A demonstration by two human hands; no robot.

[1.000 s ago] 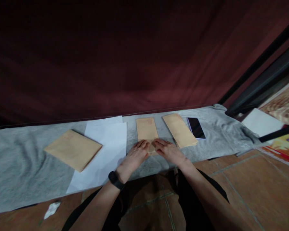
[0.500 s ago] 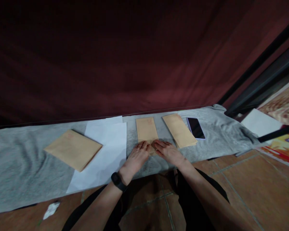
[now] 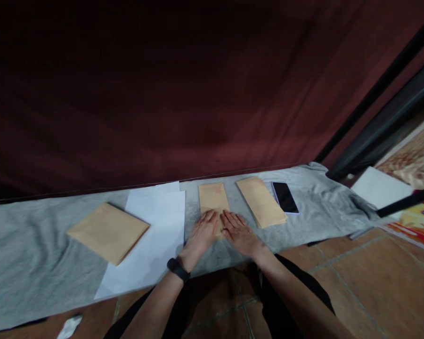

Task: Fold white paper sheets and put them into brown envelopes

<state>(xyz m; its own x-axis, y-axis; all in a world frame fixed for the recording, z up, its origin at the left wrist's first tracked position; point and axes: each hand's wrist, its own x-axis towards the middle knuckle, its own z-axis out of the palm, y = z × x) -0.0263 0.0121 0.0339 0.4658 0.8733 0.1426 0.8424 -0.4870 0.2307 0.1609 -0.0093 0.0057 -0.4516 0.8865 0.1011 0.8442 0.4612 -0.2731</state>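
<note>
Cloth (image 3: 316,202) underneath: grey, rumpled at right. Dark red curtain (image 3: 198,113) behind, tiled floor (image 3: 371,273) below. Left hand (image 3: 202,231), right hand (image 3: 242,236) unclenched, flat on brown envelope (image 3: 212,196).

Envelopes (image 3: 261,202) and a phone (image 3: 285,197) obstruct the right; cloth (image 3: 327,207) beyond lies free.

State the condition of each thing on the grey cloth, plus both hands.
Middle envelope: flat, lower end partly covered
Left hand: open, flat on it
Right hand: open, partly over it
Right envelopes: stacked, flat
White sheets: flat, overlapping
Left envelopes: stacked, partly over the sheets
Phone: face up, screen dark
</note>
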